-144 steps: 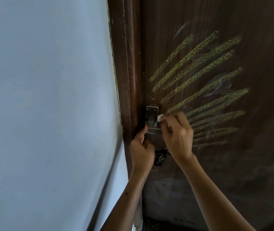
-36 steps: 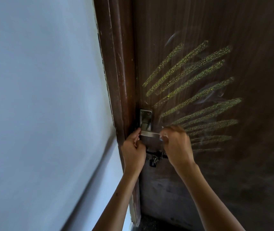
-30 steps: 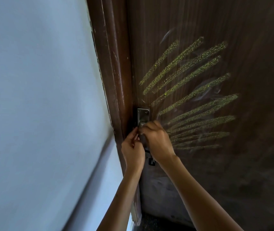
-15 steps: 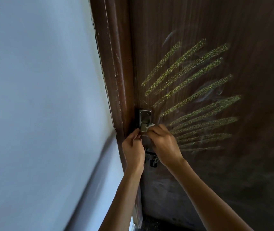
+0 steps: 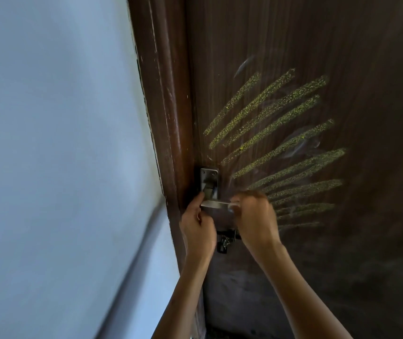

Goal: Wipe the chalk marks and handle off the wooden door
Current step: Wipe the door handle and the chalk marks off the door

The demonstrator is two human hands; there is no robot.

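The free end of the metal handle [image 5: 214, 204] is enclosed by the right hand [image 5: 254, 216]; whatever is held there is blurred. Its inner end is pinched by the left hand [image 5: 196, 227]. Yellow chalk marks [image 5: 276, 143] are spread across the wooden door [image 5: 293, 45] above; the latch [image 5: 225, 241] below is partly hidden.

The door [image 5: 293, 45] stands right of its frame [image 5: 163, 106], with the wall [image 5: 48, 143] left of that. The handle [image 5: 214, 204] sits at the door's left edge, the chalk marks [image 5: 276, 148] to its upper right. 2 hands meet it: the left hand [image 5: 196, 228] at its left end, the right hand [image 5: 254, 216] at its right end. Something, perhaps keys [image 5: 225, 241], hangs below.
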